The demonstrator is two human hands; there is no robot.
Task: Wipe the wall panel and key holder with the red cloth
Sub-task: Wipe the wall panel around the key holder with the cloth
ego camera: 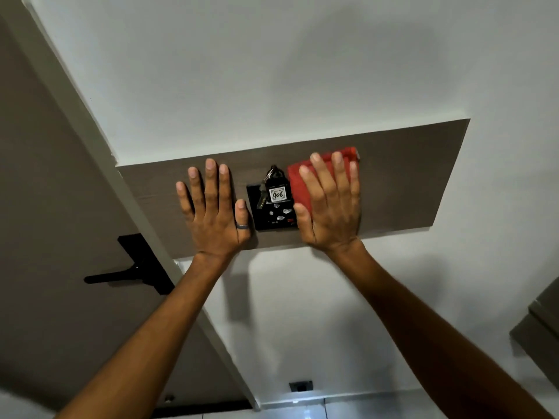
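Observation:
A brown wood-grain wall panel [408, 176] runs across the white wall. At its middle sits a black key holder [273, 219] with a key and a tag marked 406 [277, 195] hanging in it. My right hand [331, 204] lies flat, fingers spread, pressing a folded red cloth [298, 184] against the panel just right of the key holder. The cloth's left edge touches the holder's right side. My left hand [216, 213] rests flat and open on the panel just left of the holder, a ring on its thumb.
A brown door with a black lever handle [127, 275] stands at the left, its pale frame [90, 116] beside the panel. A small black wall socket [300, 386] sits low on the wall. Part of a brown cabinet [541, 328] shows at the right edge.

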